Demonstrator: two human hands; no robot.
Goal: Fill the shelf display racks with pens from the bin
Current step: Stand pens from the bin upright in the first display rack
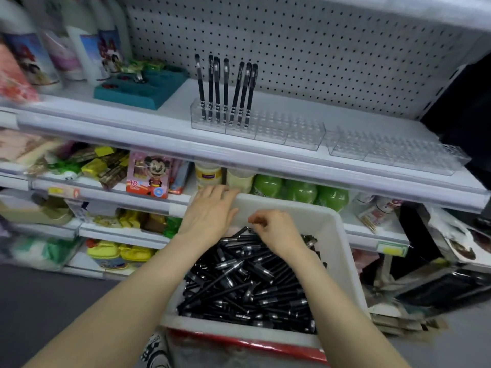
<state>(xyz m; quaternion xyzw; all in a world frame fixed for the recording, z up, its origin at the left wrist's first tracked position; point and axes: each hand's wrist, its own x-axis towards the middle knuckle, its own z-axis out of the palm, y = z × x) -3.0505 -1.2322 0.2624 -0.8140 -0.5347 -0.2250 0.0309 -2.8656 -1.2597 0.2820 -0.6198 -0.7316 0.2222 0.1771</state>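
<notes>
Pens (252, 282) are being picked: left hand (210, 211) flat on the bin (292, 205) rim, right hand (276, 232) curled among them, grip unclear; next, slot one upright into the rack (273, 131).

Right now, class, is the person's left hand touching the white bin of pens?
Touching. The head view shows the left hand resting on the far corner of the bin, with its fingers lying across the white rim and no gap visible.
</notes>
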